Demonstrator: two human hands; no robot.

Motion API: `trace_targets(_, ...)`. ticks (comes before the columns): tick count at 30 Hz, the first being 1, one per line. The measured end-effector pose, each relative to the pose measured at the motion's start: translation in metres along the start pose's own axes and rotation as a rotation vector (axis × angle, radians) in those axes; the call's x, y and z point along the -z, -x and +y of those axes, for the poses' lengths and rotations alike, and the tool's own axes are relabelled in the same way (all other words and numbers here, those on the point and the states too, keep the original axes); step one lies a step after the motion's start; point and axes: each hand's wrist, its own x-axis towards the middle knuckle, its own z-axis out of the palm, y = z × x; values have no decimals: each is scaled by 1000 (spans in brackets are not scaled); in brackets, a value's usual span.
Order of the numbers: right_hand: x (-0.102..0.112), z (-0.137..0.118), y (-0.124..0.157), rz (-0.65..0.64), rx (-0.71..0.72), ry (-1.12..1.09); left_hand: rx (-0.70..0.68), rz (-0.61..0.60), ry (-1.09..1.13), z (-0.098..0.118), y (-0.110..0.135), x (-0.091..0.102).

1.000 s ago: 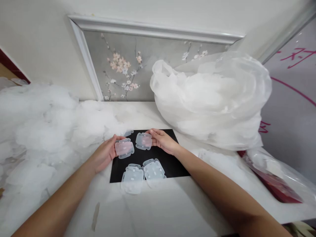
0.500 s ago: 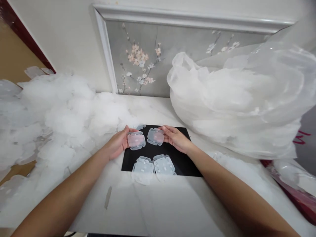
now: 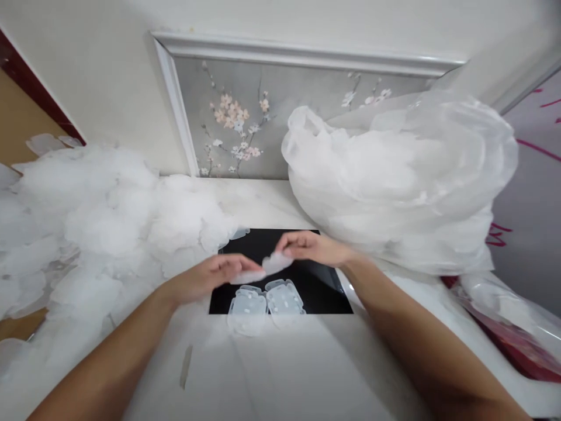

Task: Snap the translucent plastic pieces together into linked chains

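Thin translucent white plastic sheet (image 3: 246,277), second similar sheet (image 3: 277,263): tilted, blurred | left hand (image 3: 214,275): pinching first, fingers pointing inward | right hand (image 3: 312,248): pinching second, fingers curled

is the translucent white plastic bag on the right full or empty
Not empty: the translucent white plastic bag bulges, with whitish contents showing through.

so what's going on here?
A person's left hand holds a thin translucent white plastic piece and the right hand a second piece, both tilted above a black rectangular sheet. Similar flat pieces lie at the sheet's near edge. A big heap of loose whitish pieces is on the left, and a bulging translucent white plastic bag on the right.
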Motion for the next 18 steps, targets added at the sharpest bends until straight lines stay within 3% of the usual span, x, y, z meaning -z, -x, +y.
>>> trace_targets(2, -1, -22, 16, -331, -56, 216, 4, -285, -177, 7, 8, -1)
trace_targets(3, -2, -32, 23, -417, -57, 291, -9, -352, -229, 8, 10, -1)
trace_targets(4, -4, -38, 26, -467, -46, 347, -26, -350, -263, 8, 10, 1)
trace_targets(5, -6, -42, 26, -468, -25, 384, -45, -273, -294, 6, 9, 3)
trace_targets(6, -8, -42, 22, -428, 1, 408, -69, -130, -333, 3, 7, 7)
trace_targets(8, -14, -35, 1, -253, 66, 455, -123, 274, -481, -6, 0, 16)
trace_targets(10, -22, -21, -32, 53, 187, 562, -182, 648, -713, -17, -8, 25)
trace_targets(11, -26, -13, -51, 183, 267, 676, -197, 746, -804, -22, -11, 30)
trace_targets(13, -35, 0, -86, 300, 420, 938, -202, 780, -884, -30, -15, 36)
trace_targets(15, -42, 6, -112, 295, 479, 1134, -218, 760, -866, -34, -16, 41)
trace_targets(18, -45, 6, -123, 331, 514, 1198, -246, 789, -804, -32, -15, 43)
